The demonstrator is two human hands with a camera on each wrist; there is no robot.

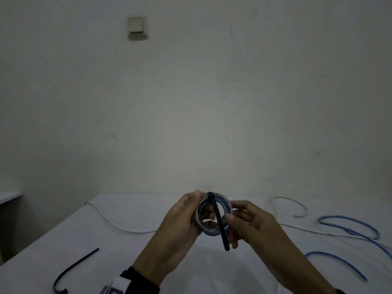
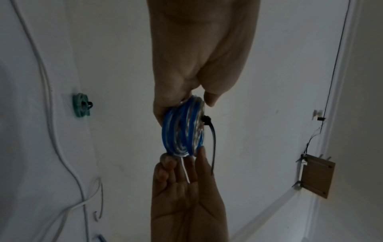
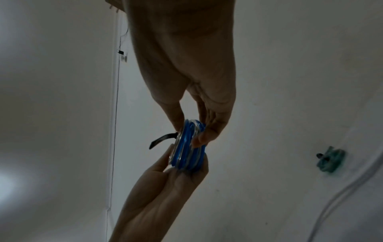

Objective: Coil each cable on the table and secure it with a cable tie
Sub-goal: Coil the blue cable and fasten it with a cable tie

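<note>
A coil of blue and clear cable [image 1: 225, 200] is held up above the white table [image 1: 63, 240] between both hands. A black cable tie [image 1: 220, 225] is wrapped over the top of the coil, and its long tail hangs down across the front. My left hand [image 1: 201, 203] grips the coil's left side, thumb on the top rim and fingers behind. My right hand [image 1: 233, 230] pinches the right and lower side, beside the tie's tail. The left wrist view shows the coil [image 2: 182, 127] edge-on with the tie's head [image 2: 206, 119] on its side. The right wrist view shows the coil [image 3: 186, 147] with the tail [image 3: 161, 139] sticking out.
A spare black cable tie [image 1: 74, 270] lies near the table's left front edge. A loose white cable [image 1: 118, 225] runs across the table. Loose blue cable [image 1: 350, 225] lies at the right. A green coil [image 2: 81, 104] with a black tie on it rests on the table.
</note>
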